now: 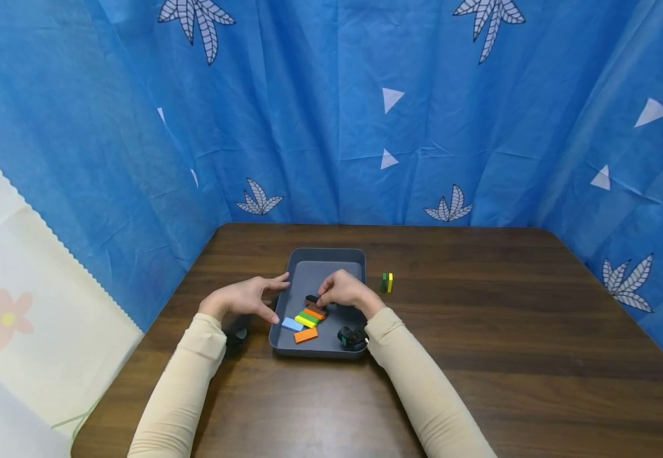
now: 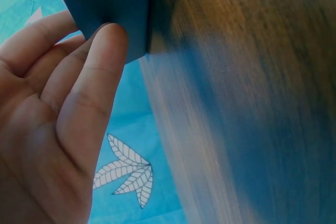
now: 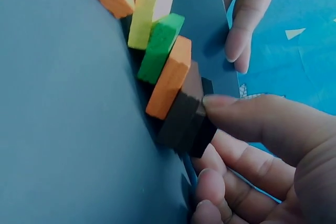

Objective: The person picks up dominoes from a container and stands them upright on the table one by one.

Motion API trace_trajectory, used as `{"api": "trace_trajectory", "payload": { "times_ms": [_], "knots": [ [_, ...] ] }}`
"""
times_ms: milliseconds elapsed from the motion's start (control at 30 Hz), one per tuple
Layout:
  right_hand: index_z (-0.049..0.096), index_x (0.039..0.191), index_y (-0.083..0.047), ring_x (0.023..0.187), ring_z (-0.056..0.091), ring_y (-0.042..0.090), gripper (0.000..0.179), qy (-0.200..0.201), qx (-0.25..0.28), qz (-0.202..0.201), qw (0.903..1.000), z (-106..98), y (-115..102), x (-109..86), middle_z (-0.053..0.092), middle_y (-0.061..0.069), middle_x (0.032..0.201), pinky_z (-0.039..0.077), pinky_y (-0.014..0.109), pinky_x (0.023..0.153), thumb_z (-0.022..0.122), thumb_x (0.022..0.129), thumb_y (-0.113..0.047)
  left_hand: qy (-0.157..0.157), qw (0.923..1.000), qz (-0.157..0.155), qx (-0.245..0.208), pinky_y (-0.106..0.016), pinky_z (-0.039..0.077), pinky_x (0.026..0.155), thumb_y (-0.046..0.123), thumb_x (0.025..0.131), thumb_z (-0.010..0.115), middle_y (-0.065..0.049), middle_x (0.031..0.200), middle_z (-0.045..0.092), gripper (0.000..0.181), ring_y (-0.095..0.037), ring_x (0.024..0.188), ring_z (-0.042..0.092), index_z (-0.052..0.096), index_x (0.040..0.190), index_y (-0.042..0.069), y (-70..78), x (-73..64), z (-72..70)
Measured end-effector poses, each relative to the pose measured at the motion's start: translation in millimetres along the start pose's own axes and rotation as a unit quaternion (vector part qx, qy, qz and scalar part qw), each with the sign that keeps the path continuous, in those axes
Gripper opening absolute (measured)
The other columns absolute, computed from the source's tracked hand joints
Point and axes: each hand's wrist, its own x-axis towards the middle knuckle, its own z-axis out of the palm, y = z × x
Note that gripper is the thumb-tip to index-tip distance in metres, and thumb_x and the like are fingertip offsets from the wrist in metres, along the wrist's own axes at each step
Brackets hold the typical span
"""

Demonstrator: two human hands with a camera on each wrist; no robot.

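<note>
A dark grey tray (image 1: 324, 345) stands on the table with small coloured blocks in it. The fingers and thumb of my left hand (image 1: 247, 298) lie spread against the tray's left side, the thumb (image 2: 105, 61) nearly straight on the wall. My right hand (image 1: 343, 290) reaches into the tray and pinches a black block (image 3: 206, 136) at the end of a leaning row. Beside it in the row are a brown block (image 3: 193, 81), an orange block (image 3: 170, 80), a green block (image 3: 160, 48) and a yellow block (image 3: 142, 20).
Another orange block (image 1: 305, 335) and a light blue block (image 1: 293, 324) lie at the tray's near end. Right of the tray, a green block (image 1: 383, 282) and a yellow block (image 1: 390, 282) stand on the wooden table (image 1: 509, 318). Blue curtains (image 1: 366, 114) hang behind it.
</note>
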Motion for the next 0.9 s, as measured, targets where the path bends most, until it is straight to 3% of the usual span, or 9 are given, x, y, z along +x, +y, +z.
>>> {"api": "trace_trajectory", "payload": {
  "times_ms": [900],
  "knots": [
    [0.072, 0.116, 0.0, 0.082, 0.06, 0.017, 0.026, 0.009, 0.025, -0.048, 0.9985, -7.8, -3.5, -3.8, 0.071, 0.01, 0.103, 0.053, 0.026, 0.071, 0.068, 0.091, -0.006, 0.003, 0.9999, -0.01, -0.003, -0.048, 0.048, 0.108, 0.02, 0.082, 0.084, -0.012, 0.17, 0.011, 0.093, -0.046, 0.14, 0.043, 0.031, 0.156, 0.003, -1.8, 1.2, 0.7]
  ]
}}
